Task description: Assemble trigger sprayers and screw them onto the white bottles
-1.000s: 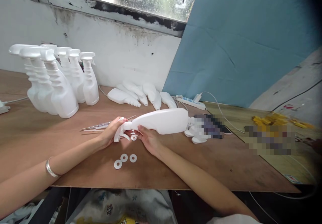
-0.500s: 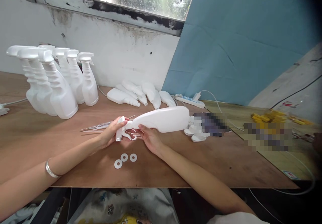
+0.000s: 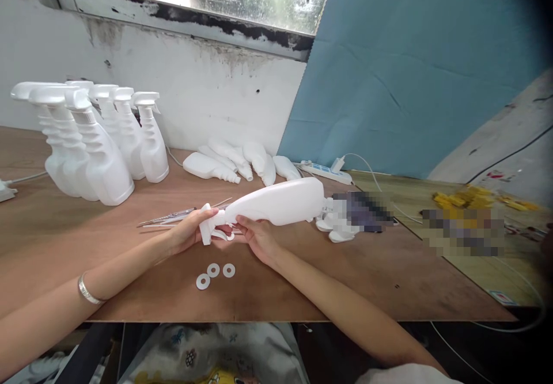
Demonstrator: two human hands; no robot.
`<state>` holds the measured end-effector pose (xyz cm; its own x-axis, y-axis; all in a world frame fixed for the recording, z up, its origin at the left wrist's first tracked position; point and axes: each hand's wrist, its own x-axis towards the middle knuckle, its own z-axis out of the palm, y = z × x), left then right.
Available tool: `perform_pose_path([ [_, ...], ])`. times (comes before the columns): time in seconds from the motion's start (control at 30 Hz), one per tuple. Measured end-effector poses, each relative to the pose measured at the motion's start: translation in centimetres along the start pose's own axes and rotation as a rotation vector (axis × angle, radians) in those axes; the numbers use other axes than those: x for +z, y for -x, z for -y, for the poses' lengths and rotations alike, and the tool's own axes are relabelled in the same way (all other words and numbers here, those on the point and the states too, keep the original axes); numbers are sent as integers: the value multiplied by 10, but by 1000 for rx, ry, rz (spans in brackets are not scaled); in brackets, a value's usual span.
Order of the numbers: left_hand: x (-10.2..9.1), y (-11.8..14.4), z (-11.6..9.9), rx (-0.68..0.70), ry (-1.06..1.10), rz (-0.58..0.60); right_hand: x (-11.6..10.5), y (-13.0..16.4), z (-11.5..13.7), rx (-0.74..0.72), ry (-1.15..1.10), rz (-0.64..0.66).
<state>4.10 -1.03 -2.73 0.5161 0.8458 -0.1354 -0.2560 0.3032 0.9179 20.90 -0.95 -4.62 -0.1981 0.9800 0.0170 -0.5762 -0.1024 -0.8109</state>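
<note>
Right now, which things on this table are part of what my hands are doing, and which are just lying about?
In use: spray bottle, trigger cap, left hand, right hand, three washers.
Lying about: standing bottles, capless bottles, power strip, yellow pieces.

Desk (image 3: 389, 280): upright spray bottles (image 3: 99, 148) at 10 o'clock; lying bottles (image 3: 233, 162) at 12; power strip (image 3: 326, 172) at 1; three washers (image 3: 213, 273) at 6, before the held bottle (image 3: 276, 202) at centre.

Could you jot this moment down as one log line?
left hand: grips trigger head | right hand: holds bottle sideways above table | washers: on table
</note>
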Motion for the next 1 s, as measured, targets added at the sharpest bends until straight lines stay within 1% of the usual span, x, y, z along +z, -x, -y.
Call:
perform_pose_path([
  [0.1, -2, -2, 2, -41, 15, 7, 1, 1, 1, -4, 16, 19],
  [0.2, -5, -3, 4, -46, -80, -7, 2, 1, 1, -15, 18, 24],
  [0.27, -5, -3, 4, 26, -182, -53, 2, 1, 1, -19, 9, 5],
  [0.33, -4, -3, 4, 119, -239, -91, 1, 0, 0, -21, -1, -7],
  [0.4, -2, -2, 4, 140, -219, -81, 1, -1, 0, -26, -4, -6],
  [0.5, 0, -1, 4, 42, -129, -20, 1, 0, 1, -33, 6, 6],
  [0.57, -1, -1, 6, 7, -76, -21, 2, 1, 2, -24, 13, 12],
  [0.63, -2, -2, 8, -3, -67, -35, 2, 3, 3, -17, 12, 12],
  [0.77, -3, -1, 6, 4, -198, -37, 3, 2, 3, -19, 9, 1],
  [0.87, 0, 1, 2, 78, -270, -74, 2, 1, 3, -23, 4, -7],
  [0.93, 3, 3, 1, 100, -223, -68, 2, 0, 3, -30, 5, -1],
  [1.0, 5, 3, 2, 67, -135, -42, 2, 0, 2, -29, 14, 7],
])
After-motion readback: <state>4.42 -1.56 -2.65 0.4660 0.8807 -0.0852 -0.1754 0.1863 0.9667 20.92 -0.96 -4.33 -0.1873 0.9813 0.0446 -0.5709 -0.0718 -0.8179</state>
